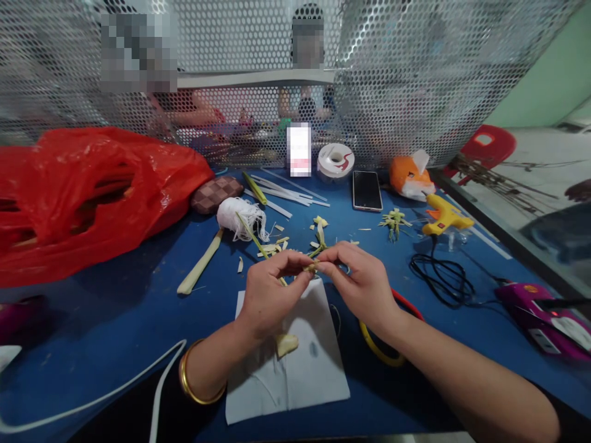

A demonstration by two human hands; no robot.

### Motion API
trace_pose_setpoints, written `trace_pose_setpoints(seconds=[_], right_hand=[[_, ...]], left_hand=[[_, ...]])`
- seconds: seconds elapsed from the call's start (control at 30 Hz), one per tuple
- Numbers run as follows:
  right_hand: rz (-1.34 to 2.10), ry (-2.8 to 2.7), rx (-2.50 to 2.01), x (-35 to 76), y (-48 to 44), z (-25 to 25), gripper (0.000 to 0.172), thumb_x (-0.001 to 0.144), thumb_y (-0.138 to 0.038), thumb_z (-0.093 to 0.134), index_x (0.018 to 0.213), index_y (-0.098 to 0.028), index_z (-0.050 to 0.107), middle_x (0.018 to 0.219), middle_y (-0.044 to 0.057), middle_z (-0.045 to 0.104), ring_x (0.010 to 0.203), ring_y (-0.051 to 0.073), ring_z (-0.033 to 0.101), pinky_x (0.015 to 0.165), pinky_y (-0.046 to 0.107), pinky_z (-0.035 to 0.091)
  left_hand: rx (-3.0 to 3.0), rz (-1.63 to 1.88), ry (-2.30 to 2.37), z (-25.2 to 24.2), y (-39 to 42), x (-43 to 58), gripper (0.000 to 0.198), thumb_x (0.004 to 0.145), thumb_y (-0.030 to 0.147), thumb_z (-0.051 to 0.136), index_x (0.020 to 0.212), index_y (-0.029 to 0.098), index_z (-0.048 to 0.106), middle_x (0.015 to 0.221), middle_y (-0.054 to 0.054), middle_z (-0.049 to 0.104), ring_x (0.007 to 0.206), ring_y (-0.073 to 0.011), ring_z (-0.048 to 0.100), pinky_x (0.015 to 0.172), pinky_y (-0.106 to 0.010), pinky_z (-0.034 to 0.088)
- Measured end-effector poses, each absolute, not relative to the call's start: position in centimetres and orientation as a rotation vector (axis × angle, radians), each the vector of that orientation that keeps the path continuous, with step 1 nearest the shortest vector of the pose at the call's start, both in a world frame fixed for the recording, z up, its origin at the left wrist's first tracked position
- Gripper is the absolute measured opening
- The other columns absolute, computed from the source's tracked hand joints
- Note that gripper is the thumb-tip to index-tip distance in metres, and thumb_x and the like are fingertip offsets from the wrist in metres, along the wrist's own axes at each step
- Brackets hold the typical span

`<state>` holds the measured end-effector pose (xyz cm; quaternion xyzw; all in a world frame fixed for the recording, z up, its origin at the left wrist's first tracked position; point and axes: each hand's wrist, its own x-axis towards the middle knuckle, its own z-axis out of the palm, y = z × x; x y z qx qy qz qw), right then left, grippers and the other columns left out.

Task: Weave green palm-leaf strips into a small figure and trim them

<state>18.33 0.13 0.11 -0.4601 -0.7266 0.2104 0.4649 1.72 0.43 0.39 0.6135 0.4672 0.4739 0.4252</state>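
My left hand [270, 289] and my right hand [357, 280] meet above a white paper sheet [295, 369] on the blue table [115, 314]. Both pinch a small folded piece of pale green leaf strip [311, 266] between thumb and fingertips. A thin green stem [252, 237] runs from that piece back toward a ball of white thread [240, 216]. A pale leaf scrap [286, 344] lies on the paper under my left wrist, which wears a gold bangle [194, 384].
A red plastic bag [87, 191] fills the left. Leaf strips [281, 191], a tape roll [335, 161], a phone [366, 190], a yellow glue gun [443, 216] with black cord [443, 277], and a purple tool [545, 317] lie around. Other people sit behind the perforated screen [392, 80].
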Motion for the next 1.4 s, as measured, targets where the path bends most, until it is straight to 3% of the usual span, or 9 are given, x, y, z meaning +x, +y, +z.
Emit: trace_pose_setpoints(seconds=[0.33, 0.7, 0.93, 1.17, 1.4], right_hand=[[0.451, -1.931, -0.964, 18.6, 0.4, 0.6, 0.009, 0.090, -0.010, 0.061, 0.088, -0.017, 0.067, 0.084, 0.003, 0.066, 0.078, 0.014, 0.062, 0.070, 0.025, 0.048], [0.095, -1.980, -0.980, 18.6, 0.0, 0.6, 0.014, 0.092, -0.013, 0.060, 0.091, -0.018, 0.073, 0.082, 0.005, 0.071, 0.078, 0.017, 0.065, 0.069, 0.031, 0.046], [0.087, -2.033, -1.009, 18.6, 0.1, 0.5, 0.017, 0.093, -0.012, 0.057, 0.084, -0.017, 0.070, 0.082, 0.005, 0.070, 0.081, 0.018, 0.064, 0.072, 0.031, 0.045], [0.100, -2.014, -1.086, 18.3, 0.0, 0.2, 0.014, 0.094, -0.015, 0.056, 0.087, -0.015, 0.068, 0.080, 0.006, 0.066, 0.076, 0.019, 0.060, 0.068, 0.031, 0.045], [0.205, -1.903, -1.123, 17.7, -0.6, -0.1, 0.014, 0.093, -0.012, 0.056, 0.087, -0.016, 0.067, 0.081, 0.005, 0.065, 0.076, 0.017, 0.061, 0.070, 0.029, 0.048]], left_hand=[[1.162, 1.105, 1.062, 0.5, 0.6, 1.6, 0.008, 0.069, 0.016, 0.075, 0.076, 0.017, 0.073, 0.069, 0.000, 0.073, 0.064, -0.0112, 0.068, 0.064, -0.021, 0.054], [1.187, 1.095, 1.072, 1.3, 0.7, 1.9, 0.008, 0.066, 0.010, 0.071, 0.069, 0.016, 0.074, 0.063, 0.000, 0.071, 0.060, -0.0102, 0.065, 0.063, -0.020, 0.053], [1.149, 1.051, 1.088, 1.0, 0.7, 1.9, 0.004, 0.067, 0.014, 0.073, 0.071, 0.015, 0.074, 0.065, -0.001, 0.071, 0.062, -0.0110, 0.064, 0.064, -0.022, 0.051], [0.914, 1.057, 1.071, 0.5, 0.6, 2.2, 0.015, 0.064, 0.019, 0.080, 0.076, 0.015, 0.074, 0.069, -0.001, 0.072, 0.065, -0.0108, 0.065, 0.068, -0.022, 0.051], [0.638, 0.907, 0.988, -0.1, 0.3, 2.3, 0.020, 0.069, 0.027, 0.080, 0.082, 0.013, 0.073, 0.074, -0.005, 0.075, 0.066, -0.0125, 0.069, 0.070, -0.024, 0.054]])
